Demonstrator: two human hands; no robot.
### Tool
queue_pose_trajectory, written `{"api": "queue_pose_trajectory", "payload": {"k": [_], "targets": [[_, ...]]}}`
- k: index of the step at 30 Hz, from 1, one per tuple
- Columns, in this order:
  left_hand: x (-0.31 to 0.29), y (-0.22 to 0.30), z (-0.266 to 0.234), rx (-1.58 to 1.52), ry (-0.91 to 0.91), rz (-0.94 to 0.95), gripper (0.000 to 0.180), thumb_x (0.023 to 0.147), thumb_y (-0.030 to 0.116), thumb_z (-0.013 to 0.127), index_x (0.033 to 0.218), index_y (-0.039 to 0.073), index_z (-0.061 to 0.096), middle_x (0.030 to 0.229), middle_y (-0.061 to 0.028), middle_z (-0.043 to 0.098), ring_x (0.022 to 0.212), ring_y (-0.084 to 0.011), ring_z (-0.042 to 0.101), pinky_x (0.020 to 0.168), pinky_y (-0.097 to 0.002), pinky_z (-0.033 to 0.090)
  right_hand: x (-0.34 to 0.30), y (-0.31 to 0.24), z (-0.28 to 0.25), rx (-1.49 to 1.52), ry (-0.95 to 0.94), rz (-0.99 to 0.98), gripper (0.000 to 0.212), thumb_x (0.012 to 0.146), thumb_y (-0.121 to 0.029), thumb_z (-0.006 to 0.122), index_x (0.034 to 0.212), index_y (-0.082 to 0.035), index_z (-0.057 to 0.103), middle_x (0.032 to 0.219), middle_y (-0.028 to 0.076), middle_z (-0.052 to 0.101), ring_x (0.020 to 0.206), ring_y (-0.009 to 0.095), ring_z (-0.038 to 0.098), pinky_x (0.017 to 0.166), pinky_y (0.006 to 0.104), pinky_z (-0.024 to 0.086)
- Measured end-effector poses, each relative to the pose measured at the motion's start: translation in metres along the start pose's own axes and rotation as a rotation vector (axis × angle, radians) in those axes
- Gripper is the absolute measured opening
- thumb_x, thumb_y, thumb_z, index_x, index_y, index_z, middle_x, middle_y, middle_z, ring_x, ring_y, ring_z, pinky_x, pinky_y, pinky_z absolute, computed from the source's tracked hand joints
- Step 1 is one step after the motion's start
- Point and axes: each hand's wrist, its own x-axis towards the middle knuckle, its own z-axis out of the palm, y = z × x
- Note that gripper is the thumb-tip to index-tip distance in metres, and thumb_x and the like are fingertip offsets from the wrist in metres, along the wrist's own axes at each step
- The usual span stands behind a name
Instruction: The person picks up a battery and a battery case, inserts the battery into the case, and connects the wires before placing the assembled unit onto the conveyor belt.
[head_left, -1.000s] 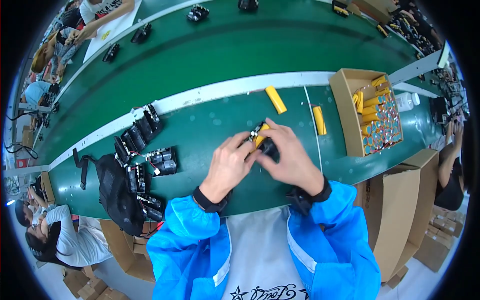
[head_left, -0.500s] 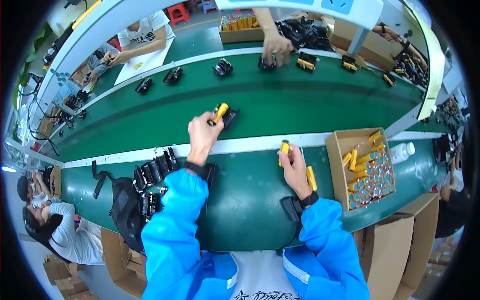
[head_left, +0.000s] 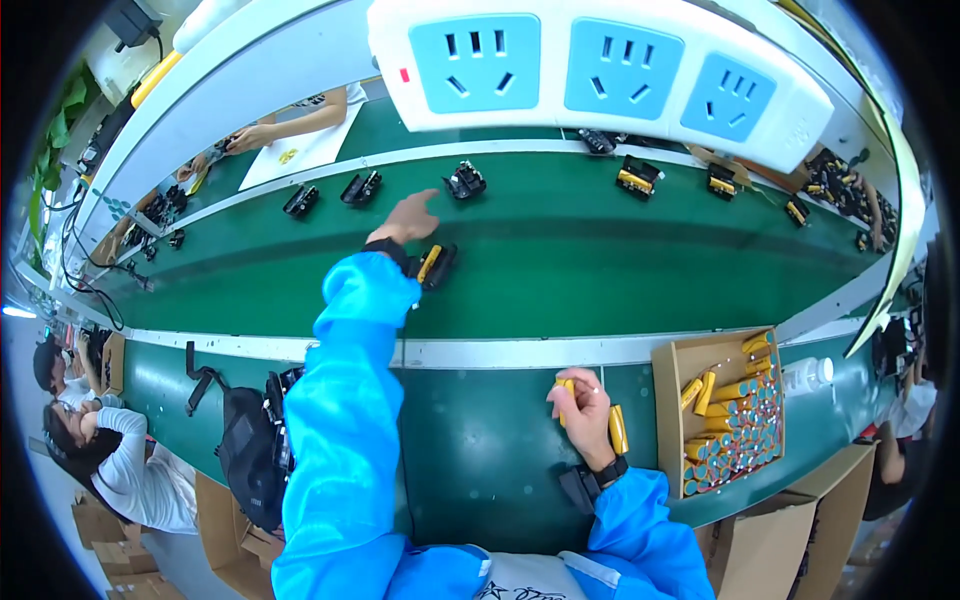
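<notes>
My left hand [head_left: 408, 217] is stretched out over the green conveyor belt, its fingers apart and holding nothing. Its fingertips are just left of a black plastic housing [head_left: 466, 182] with small parts inside. Below my left wrist lies another black housing [head_left: 447, 268], holding a yellow cylindrical battery cell [head_left: 430, 264]. My right hand [head_left: 588, 420] is closed around a yellow battery cell [head_left: 562, 402] above the near green table. Beside that hand a loose yellow cell [head_left: 618, 430] lies on the table. A dark block [head_left: 577, 488] sits by my right wrist, partly covered.
A cardboard box [head_left: 668, 420] of yellow cells stands at right, with a white bottle [head_left: 808, 376] beside it. More housings [head_left: 638, 177] line the belt's far side. A white power strip [head_left: 550, 70] hangs overhead. A black bag [head_left: 250, 455] lies at left. Other people sit around.
My left hand has let go of the yellow cell, which now lies in its housing, and moved farther out. My right hand keeps its cell. The view has tilted up.
</notes>
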Motion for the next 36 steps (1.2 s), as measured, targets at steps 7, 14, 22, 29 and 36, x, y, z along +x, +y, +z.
{"api": "queue_pose_trajectory", "payload": {"k": [7,14,22,29,36], "targets": [[0.032,0.045,0.034,0.565,-0.003,0.017,0.020,0.086,0.013,0.056,0.098,0.007,0.071,0.114,-0.0129,0.066,0.109,-0.0328,0.061,0.091,-0.0441,0.049,0.001,-0.010,0.007,-0.038,0.017,0.087,0.020,0.101,-0.010,0.050,0.118,-0.001,0.054,0.099,0.012,0.068,0.069,0.011,0.059,0.062,0.0234,0.047],[-0.085,0.099,-0.019,0.613,0.311,0.528,0.015,0.077,0.008,0.059,0.089,0.006,0.067,0.097,-0.0126,0.061,0.093,-0.0299,0.060,0.089,-0.0405,0.046,0.010,-0.016,0.017,0.050,0.148,0.037,0.022,0.103,-0.014,0.044,0.115,0.000,0.056,0.099,0.012,0.068,0.069,0.011,0.058,0.063,0.0237,0.047],[-0.299,0.145,0.040,0.503,-0.063,0.622,0.009,0.078,0.012,0.060,0.082,0.005,0.064,0.085,-0.0074,0.058,0.084,-0.0225,0.057,0.076,-0.0355,0.045,-0.003,-0.033,0.003,0.054,0.054,0.116,0.037,0.105,-0.026,0.041,0.098,0.001,0.064,0.069,0.007,0.059,0.055,0.010,0.049,0.050,0.0241,0.037],[-0.314,0.145,0.020,-0.321,-0.067,0.456,0.008,0.080,0.007,0.069,0.086,0.003,0.068,0.082,-0.0064,0.061,0.078,-0.0212,0.059,0.068,-0.0330,0.046,-0.051,-0.067,0.012,0.059,-0.451,0.398,0.039,0.106,-0.027,0.040,0.094,0.000,0.065,0.064,0.003,0.055,0.056,0.008,0.050,0.050,0.0229,0.035],[-0.331,0.126,0.027,-0.826,-0.290,0.156,0.009,0.082,0.008,0.074,0.086,0.001,0.069,0.082,-0.0078,0.065,0.069,-0.0224,0.059,0.058,-0.0296,0.045,-0.068,-0.052,0.043,0.077,-0.315,0.277,0.021,0.103,-0.016,0.050,0.102,0.001,0.063,0.076,0.005,0.062,0.065,0.009,0.056,0.056,0.0238,0.043]]}}
